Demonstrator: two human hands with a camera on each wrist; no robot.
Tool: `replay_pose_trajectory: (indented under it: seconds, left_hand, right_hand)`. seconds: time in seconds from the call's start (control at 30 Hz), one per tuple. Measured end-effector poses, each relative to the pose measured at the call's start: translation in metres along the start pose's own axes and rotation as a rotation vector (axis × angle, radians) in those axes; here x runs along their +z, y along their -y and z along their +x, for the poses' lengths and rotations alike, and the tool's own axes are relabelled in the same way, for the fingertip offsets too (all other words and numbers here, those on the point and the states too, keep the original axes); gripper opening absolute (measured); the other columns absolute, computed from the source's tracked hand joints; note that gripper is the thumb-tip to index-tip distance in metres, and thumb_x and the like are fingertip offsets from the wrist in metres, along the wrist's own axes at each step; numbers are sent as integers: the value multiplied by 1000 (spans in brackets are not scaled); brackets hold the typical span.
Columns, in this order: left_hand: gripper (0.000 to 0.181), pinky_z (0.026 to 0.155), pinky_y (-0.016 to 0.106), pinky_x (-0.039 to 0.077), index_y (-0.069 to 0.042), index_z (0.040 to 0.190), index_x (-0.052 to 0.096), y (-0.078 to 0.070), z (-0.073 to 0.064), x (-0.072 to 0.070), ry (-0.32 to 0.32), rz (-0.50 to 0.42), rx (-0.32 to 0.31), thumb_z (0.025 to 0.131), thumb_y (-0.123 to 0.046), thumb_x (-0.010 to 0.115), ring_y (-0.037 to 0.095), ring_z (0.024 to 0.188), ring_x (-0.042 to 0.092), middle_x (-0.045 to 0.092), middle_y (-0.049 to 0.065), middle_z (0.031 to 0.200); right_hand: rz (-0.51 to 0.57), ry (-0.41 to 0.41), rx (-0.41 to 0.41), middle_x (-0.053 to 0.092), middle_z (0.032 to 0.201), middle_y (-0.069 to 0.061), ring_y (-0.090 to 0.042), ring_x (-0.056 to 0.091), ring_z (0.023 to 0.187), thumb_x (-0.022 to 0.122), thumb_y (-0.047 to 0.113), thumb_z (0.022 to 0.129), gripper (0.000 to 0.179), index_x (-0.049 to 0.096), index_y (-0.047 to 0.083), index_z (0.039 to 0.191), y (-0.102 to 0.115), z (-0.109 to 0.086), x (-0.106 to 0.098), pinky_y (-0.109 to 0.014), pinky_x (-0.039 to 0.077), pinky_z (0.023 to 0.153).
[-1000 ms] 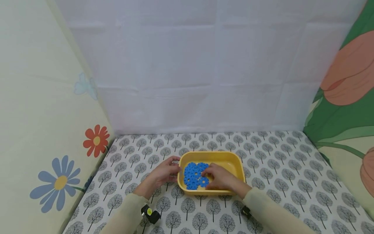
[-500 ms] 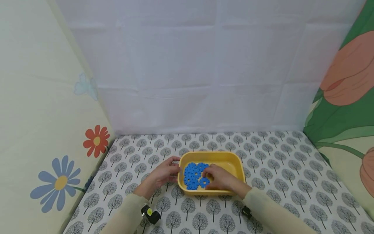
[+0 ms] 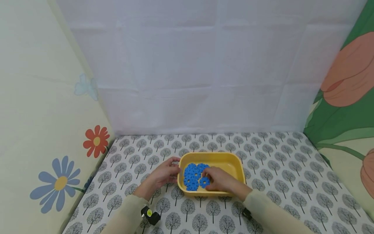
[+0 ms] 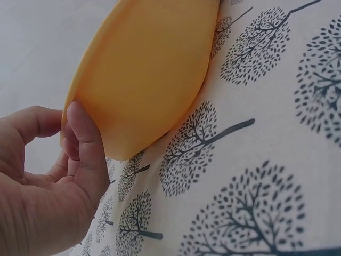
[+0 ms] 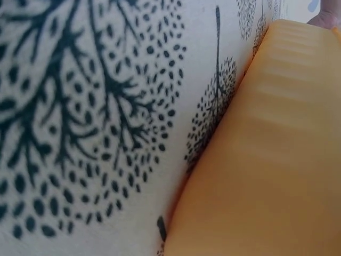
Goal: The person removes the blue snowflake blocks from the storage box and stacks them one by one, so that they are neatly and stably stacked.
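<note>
A yellow plastic bin (image 3: 228, 158) stands on the cloth in the head view. Its left part holds several blue snowflake-shaped plastic discs (image 3: 191, 172), flat and overlapping. At the bin's left end my left hand (image 3: 165, 171) holds the rim; in the left wrist view the thumb and fingers of this left hand (image 4: 69, 165) lie on either side of the bin's wall (image 4: 144, 69). My right hand (image 3: 219, 179) reaches into the bin, thumb and forefinger at the edge of one blue snowflake disc (image 3: 203, 183) beside the pile. The other right fingers are mostly hidden.
Cloth printed with trees (image 3: 172, 221) covers the table. A white sheet (image 3: 190, 81) hangs behind it, and flowered panels flank it. The right wrist view shows mainly the bin's outer wall (image 5: 266, 160), which hides the right hand there.
The disc at my right fingers has shifted slightly to the right, leaving a small gap from the pile. My left hand and the bin have stayed in place.
</note>
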State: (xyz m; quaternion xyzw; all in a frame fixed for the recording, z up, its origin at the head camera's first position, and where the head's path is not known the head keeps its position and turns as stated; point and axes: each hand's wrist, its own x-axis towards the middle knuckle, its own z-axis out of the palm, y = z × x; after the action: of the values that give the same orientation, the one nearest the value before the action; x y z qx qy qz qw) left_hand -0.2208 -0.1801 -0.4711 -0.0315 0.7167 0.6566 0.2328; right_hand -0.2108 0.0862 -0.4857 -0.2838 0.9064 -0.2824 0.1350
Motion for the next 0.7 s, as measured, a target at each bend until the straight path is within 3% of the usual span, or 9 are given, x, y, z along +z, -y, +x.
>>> replay_pose_trajectory:
  seconds: [0.33, 0.7]
  left_hand:
    - [54, 64, 31, 55, -6, 144, 42, 3, 0, -1, 8, 1, 14, 93, -5, 62, 20, 80, 63, 60, 10, 101]
    - [54, 65, 32, 56, -7, 143, 42, 4, 2, -1, -3, 5, 12, 93, -5, 63, 20, 81, 64, 61, 12, 104]
  right_hand:
    - [-11, 3, 12, 61, 94, 4, -10, 54, 84, 83, 17, 79, 40, 66, 9, 115, 0, -1, 0, -29, 52, 78]
    - [-40, -8, 26, 62, 92, 5, -9, 55, 83, 83, 24, 80, 41, 69, 8, 114, 1, -1, 1, -30, 52, 78]
